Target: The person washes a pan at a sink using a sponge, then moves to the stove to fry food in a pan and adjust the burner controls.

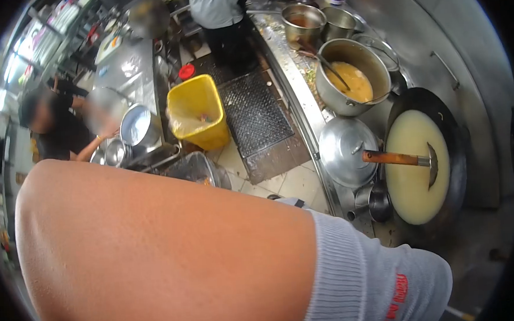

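Observation:
A bent bare arm (168, 246) of mine fills the foreground, with a grey ribbed sleeve (379, 276) bearing red lettering. Neither of my hands shows; both lie outside the view or behind this arm. Right of the arm stands a large dark wok (461, 161) holding pale yellow liquid (416, 196). Across it lies a wooden-handled utensil (393, 157) with a curved metal head. Its handle end reaches over a round metal lid (338, 141). Behind the lid, a deep metal pot (326, 84) contains orange-yellow liquid and a ladle (335, 72).
Smaller pots (290, 34) stand farther back along the counter. A yellow bin (212, 138) with a plastic liner and a black floor mat (257, 111) lie in the aisle. At left, a person in black (64, 133) handles a metal pot (138, 125). Another person (217, 8) stands at the back.

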Motion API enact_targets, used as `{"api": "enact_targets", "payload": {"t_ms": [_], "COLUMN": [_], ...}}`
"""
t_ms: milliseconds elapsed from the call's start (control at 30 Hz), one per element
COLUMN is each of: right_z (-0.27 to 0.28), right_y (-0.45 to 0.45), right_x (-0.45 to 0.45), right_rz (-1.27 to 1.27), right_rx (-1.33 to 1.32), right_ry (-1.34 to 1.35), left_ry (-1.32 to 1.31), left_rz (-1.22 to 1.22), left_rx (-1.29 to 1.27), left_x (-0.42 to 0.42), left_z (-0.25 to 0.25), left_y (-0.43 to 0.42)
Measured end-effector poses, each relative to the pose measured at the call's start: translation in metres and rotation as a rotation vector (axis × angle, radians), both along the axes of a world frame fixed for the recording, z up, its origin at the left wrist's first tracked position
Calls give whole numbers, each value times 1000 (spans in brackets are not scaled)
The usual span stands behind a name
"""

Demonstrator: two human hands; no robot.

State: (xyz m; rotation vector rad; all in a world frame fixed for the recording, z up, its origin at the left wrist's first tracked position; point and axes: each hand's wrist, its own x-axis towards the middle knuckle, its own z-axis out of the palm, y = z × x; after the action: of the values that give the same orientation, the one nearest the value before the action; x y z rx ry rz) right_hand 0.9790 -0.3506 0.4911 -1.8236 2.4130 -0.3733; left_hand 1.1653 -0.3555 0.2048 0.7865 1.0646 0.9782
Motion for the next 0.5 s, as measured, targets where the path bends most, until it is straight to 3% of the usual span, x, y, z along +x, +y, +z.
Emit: {"api": "enact_targets", "payload": {"t_ms": [367,433,500], "right_z": [-36,-76,-150], "right_y": [-124,-87,-9], "right_x": [-11,14,46], "right_rz": [-119,-203,-249], "right_rx": [190,10,-377], "right_ry": [-309,-345,-392], "left_ry": [163,232,244], "left_rz": [-46,-9,45], "left_rx": [69,120,115], "left_x": [-3,-11,-16], "left_z": [-6,-15,-25], "left_y": [-79,-102,-128]}}
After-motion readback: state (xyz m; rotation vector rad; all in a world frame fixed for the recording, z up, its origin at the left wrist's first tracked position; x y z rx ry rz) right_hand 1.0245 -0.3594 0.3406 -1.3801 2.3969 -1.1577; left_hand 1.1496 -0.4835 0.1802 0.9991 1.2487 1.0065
